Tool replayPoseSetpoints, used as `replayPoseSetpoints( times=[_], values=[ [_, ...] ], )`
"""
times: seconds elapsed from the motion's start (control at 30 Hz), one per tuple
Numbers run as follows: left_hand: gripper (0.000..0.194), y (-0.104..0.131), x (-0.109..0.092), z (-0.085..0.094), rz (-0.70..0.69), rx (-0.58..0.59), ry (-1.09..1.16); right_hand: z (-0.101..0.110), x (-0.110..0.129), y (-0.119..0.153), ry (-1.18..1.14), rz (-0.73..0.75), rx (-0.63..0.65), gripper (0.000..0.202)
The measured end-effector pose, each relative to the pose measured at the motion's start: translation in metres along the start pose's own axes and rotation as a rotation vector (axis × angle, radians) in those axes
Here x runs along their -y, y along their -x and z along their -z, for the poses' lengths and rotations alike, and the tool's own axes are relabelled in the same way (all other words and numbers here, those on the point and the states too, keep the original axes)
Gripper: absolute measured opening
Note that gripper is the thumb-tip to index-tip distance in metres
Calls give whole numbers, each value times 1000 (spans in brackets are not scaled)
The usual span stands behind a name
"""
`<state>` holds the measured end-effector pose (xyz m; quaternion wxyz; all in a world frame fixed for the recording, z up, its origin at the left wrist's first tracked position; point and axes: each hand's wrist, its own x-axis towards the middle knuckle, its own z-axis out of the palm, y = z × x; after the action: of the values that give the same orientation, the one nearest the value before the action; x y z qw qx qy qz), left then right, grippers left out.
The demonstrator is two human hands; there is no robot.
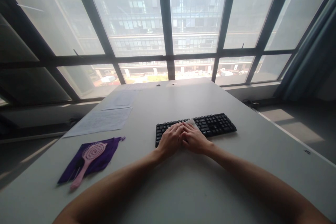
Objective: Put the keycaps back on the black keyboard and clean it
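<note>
A black keyboard (216,124) lies slightly askew on the white table. My left hand (171,138) rests over its left half, fingers stretched forward and lying flat, the fingertips meeting those of my right hand. My right hand (194,139) presses a white tissue (192,123) against the keys; one corner of it sticks out past the fingers, and the rest is hidden beneath the hand. Both hands touch each other above the keyboard's near edge.
On the left, a pink hairbrush (91,153) lies on a purple drawstring pouch (111,150). Sheets of paper (101,120) lie along the table's left edge. The table (168,99) reaches toward tall windows (136,17); a blue-grey curtain (304,49) hangs at right.
</note>
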<state>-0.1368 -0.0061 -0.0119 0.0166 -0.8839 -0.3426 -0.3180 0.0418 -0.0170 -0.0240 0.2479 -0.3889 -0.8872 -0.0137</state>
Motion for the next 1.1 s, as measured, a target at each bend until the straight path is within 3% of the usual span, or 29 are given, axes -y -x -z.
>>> replayPoseSetpoints(
  times=[0.17,0.3,0.4,0.7,0.93,1.1],
  values=[
    [36,2,4,-2,18,10,-33,-3,-2,-2,64,-153,10,48],
    [38,3,8,-7,25,22,-94,-6,-7,-3,142,-334,14,53],
    [37,3,9,-9,-6,60,-152,-6,-9,-2,161,-389,28,53],
    [46,4,5,-5,-43,152,-172,-4,-8,2,166,-356,42,54],
    [38,2,-2,-2,-167,152,-74,6,-20,30,167,-213,85,57],
    [37,1,-7,-3,-218,175,-61,13,-31,43,181,-251,74,61]
  ],
)
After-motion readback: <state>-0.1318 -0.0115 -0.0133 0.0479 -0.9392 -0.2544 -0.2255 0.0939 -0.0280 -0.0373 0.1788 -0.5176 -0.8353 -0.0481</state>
